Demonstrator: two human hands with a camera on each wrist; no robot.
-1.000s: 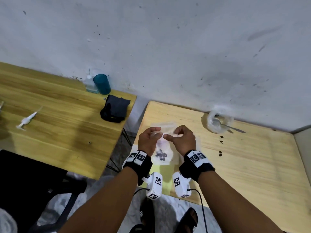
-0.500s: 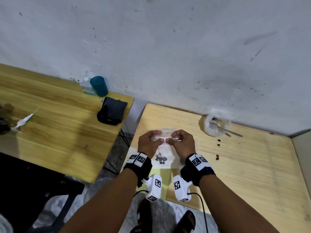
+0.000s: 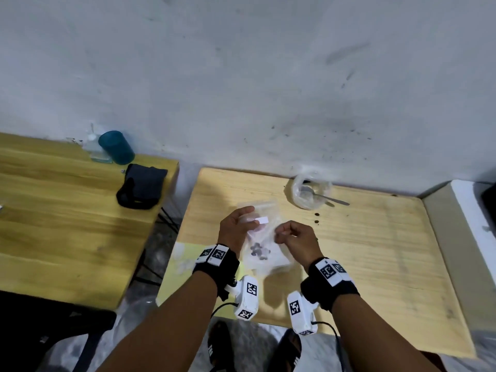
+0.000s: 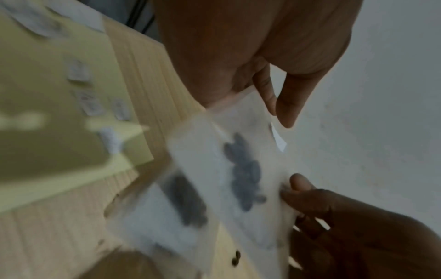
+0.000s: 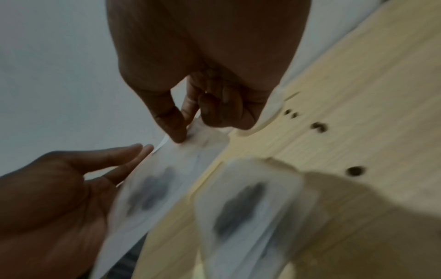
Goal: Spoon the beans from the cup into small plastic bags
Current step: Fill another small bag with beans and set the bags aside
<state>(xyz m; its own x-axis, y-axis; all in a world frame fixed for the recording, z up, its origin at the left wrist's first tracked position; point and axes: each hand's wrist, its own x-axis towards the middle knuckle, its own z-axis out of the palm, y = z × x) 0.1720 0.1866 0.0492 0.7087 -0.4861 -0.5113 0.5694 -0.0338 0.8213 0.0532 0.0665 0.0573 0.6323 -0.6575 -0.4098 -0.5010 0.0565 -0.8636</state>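
Note:
A small clear plastic bag [image 3: 259,249] with dark beans at its bottom hangs just above the table between my hands. My left hand [image 3: 248,218] pinches its top left, where a white strip [image 3: 261,220] sticks out. My right hand [image 3: 280,236] pinches the top right corner between thumb and forefinger [image 5: 181,122]. In the left wrist view the bag [image 4: 243,169] is blurred below my left hand [image 4: 274,109]. A second filled bag [image 5: 241,207] lies flat on the table beneath. The clear cup [image 3: 308,193] with the metal spoon [image 3: 331,200] in it stands at the back.
A few loose beans [image 3: 316,218] lie in front of the cup. A yellow sheet of white labels [image 4: 59,113] lies at the table's near left edge. The neighbouring table holds a teal cup [image 3: 115,147] and a black pouch [image 3: 141,189]. A wall runs behind.
My hands were close together on the bag's mouth; now they have drawn apart, the right one going right. The white strip now shows at the bag's top.

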